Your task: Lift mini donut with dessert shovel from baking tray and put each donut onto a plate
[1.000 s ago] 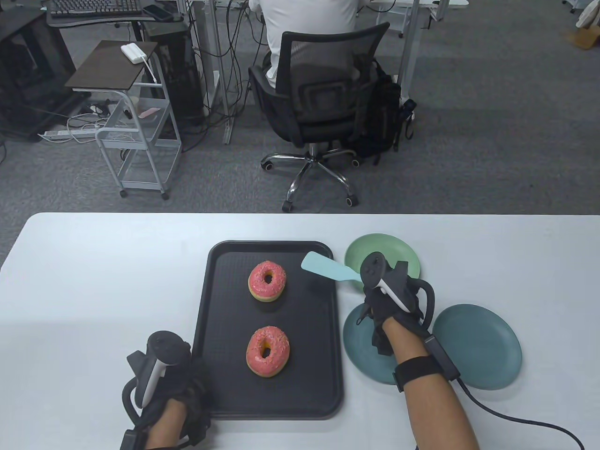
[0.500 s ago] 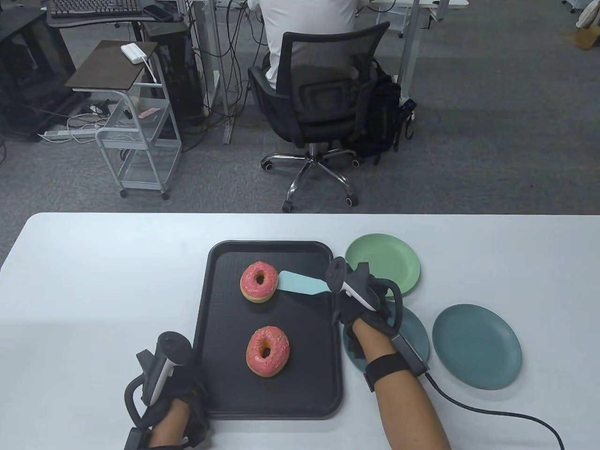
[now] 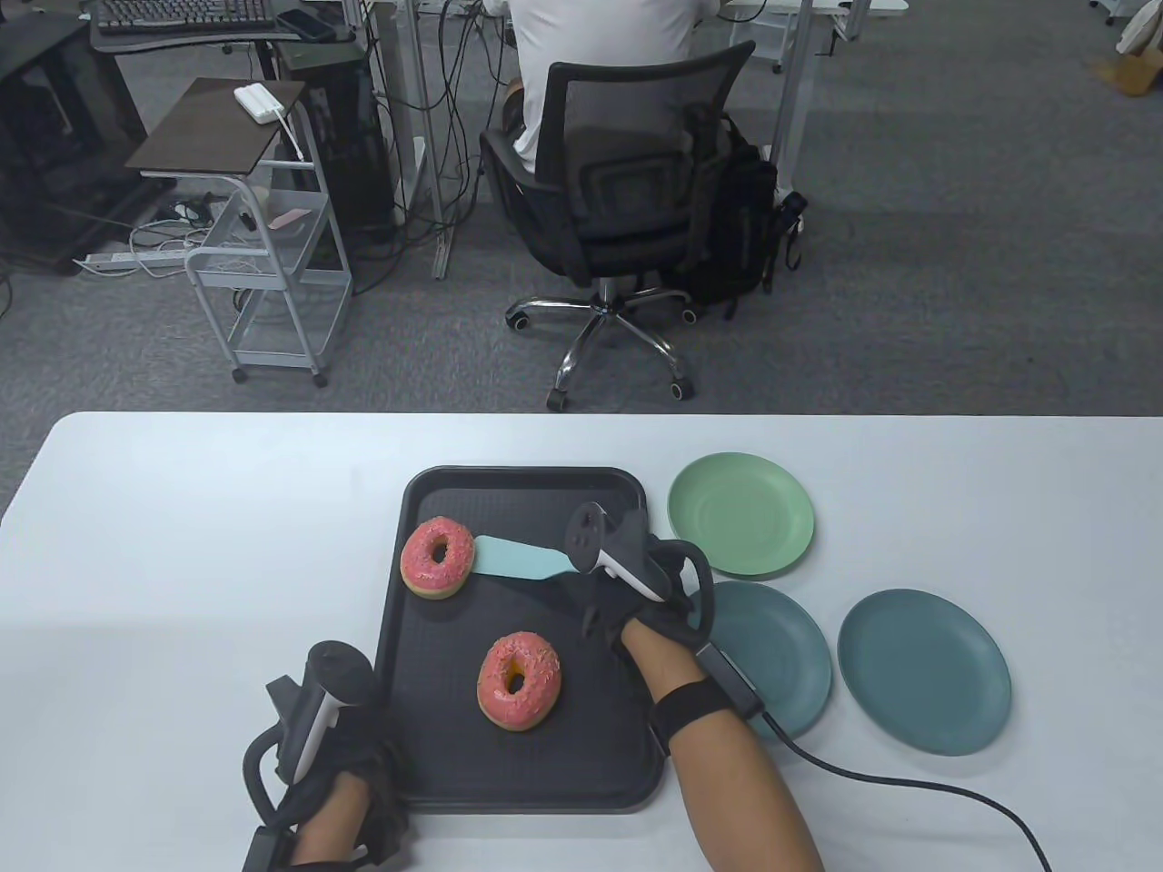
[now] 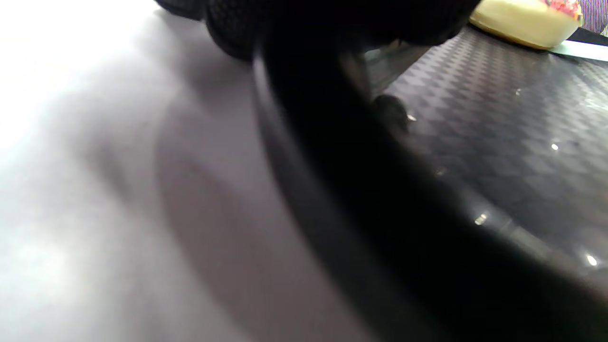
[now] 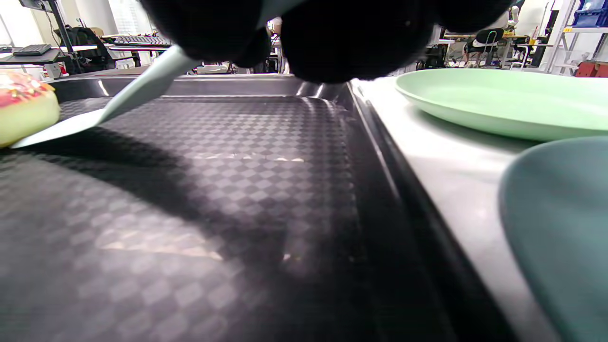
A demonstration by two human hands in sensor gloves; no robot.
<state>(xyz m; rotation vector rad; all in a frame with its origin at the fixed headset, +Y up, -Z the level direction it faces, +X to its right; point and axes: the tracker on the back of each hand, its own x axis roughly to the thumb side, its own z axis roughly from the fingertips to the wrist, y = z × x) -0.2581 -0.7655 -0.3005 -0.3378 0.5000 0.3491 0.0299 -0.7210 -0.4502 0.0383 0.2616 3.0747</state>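
Note:
A black baking tray [image 3: 600,727] holds two pink-iced donuts. The far donut [image 3: 438,557] sits against the tray's left wall, and the near donut [image 3: 519,680] lies in the middle. My right hand [image 3: 627,590] grips the handle of a light-blue dessert shovel [image 3: 518,557], whose blade tip touches the far donut's right side. In the right wrist view the shovel blade [image 5: 85,121] lies flat on the tray [image 5: 213,199] against the donut [image 5: 23,111]. My left hand [image 3: 350,772] holds the tray's near-left corner; its fingers [image 4: 332,23] wrap the rim [image 4: 361,199].
A light-green plate [image 3: 740,513] and two teal plates [image 3: 772,654] [image 3: 924,670] lie right of the tray, all bare. My right arm's cable [image 3: 909,790] trails across the table. A person on an office chair [image 3: 627,182] sits beyond the far edge.
My right hand moved left across the tray with the shovel. The blade met the far donut and pushed it leftward to the tray's left wall. The left hand stayed put.

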